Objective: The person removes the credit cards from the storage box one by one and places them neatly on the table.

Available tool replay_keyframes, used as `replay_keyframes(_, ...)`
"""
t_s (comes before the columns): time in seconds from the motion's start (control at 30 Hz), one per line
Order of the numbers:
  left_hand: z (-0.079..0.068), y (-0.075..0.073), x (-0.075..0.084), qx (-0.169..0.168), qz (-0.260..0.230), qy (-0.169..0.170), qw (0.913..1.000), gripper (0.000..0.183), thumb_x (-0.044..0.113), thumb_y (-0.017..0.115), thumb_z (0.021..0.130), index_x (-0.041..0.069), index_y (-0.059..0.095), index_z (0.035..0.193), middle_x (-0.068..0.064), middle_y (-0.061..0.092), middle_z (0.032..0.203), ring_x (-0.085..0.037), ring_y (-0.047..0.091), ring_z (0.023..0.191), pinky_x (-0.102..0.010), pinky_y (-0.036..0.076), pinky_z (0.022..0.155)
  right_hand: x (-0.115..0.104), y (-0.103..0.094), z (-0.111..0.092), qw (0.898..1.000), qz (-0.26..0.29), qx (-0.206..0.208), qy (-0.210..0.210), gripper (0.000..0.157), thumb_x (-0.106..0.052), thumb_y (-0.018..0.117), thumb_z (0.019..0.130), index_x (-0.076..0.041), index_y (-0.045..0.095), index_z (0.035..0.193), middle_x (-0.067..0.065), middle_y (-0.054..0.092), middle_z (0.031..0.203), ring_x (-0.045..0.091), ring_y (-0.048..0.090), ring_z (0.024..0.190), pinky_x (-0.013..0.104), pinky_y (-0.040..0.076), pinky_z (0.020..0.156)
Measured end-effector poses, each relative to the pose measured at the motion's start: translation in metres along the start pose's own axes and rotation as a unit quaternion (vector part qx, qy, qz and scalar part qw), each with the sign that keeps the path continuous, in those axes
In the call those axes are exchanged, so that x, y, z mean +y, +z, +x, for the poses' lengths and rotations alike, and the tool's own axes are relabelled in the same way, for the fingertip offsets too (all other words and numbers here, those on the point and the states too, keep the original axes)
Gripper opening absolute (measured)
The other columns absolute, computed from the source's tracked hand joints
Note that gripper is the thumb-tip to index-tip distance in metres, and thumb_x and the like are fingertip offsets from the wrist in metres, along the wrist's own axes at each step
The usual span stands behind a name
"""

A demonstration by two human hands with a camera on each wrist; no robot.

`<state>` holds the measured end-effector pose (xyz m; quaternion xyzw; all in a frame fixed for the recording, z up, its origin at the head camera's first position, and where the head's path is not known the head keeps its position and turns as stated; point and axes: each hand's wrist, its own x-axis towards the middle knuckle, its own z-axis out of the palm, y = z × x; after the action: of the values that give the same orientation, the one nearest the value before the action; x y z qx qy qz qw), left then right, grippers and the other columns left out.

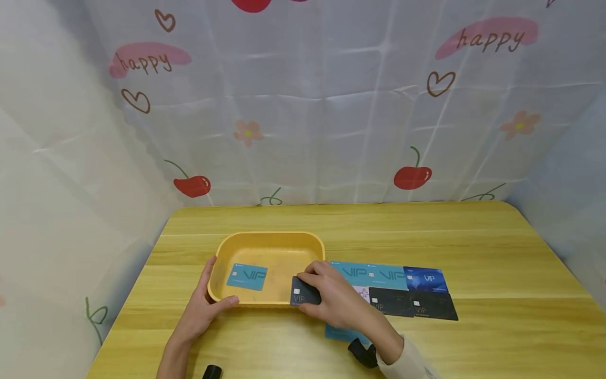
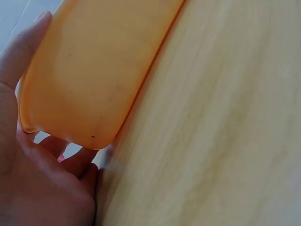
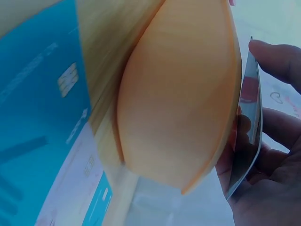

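A yellow plastic tray [image 1: 274, 240] stands left of centre on the table. My left hand [image 1: 204, 308] grips its left end, thumb at the front rim and fingers round the side; the left wrist view shows the tray wall [image 2: 89, 94] against that hand. Inside lies a teal VIP card [image 1: 247, 277]. Above the tray's front right corner, my right hand [image 1: 331, 295] pinches a black VIP card [image 1: 304, 292] between thumb and fingers. In the right wrist view this held card [image 3: 247, 136] appears nearly edge-on, beside the tray wall [image 3: 178, 94].
Right of the tray, cards lie in rows: teal VIP cards [image 1: 388, 276], a dark blue one [image 1: 426, 279], black ones [image 1: 434, 305], and a pale floral one [image 1: 362, 292] partly hidden by my right hand. Another teal card [image 1: 345, 333] lies nearer, under the forearm. A printed curtain [image 1: 322, 131] hangs behind.
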<state>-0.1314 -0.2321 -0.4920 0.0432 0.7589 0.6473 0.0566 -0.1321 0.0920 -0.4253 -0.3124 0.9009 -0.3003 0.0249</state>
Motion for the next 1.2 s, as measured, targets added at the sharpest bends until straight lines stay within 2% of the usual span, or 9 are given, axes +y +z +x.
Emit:
replay_keyframes(0.37, 0.000, 0.001, 0.000, 0.001, -0.004, -0.003, 1.0000, 0.104, 0.005, 0.072, 0.088, 0.022, -0.001, 0.160, -0.020, 0.022, 0.156, -0.036, 0.045, 0.123, -0.021, 0.046, 0.091, 0.004, -0.005, -0.018, 1.000, 0.003, 0.010, -0.012, 0.049, -0.028, 0.077, 0.087, -0.010, 0.064, 0.131, -0.005, 0.053, 0.116, 0.012, 0.045, 0.100, 0.031, 0.045, 0.080)
replay_keyframes(0.87, 0.000, 0.001, 0.000, 0.004, -0.004, -0.001, 1.0000, 0.104, 0.005, 0.073, 0.088, 0.018, -0.002, 0.160, -0.018, 0.017, 0.158, -0.036, 0.044, 0.125, -0.020, 0.045, 0.092, 0.020, -0.013, -0.043, 1.000, 0.017, -0.015, 0.002, 0.048, -0.029, 0.077, 0.087, -0.012, 0.065, 0.130, -0.007, 0.053, 0.120, 0.011, 0.047, 0.106, 0.035, 0.047, 0.085)
replay_keyframes(1.2, -0.001, 0.001, 0.001, 0.002, -0.007, -0.003, 1.0000, 0.105, 0.005, 0.073, 0.088, 0.019, -0.002, 0.160, -0.019, 0.019, 0.157, -0.036, 0.045, 0.124, -0.021, 0.046, 0.091, 0.032, -0.019, -0.060, 0.999, 0.005, -0.032, 0.012, 0.053, -0.027, 0.077, 0.086, -0.008, 0.063, 0.133, -0.008, 0.052, 0.121, 0.012, 0.047, 0.109, 0.037, 0.047, 0.088)
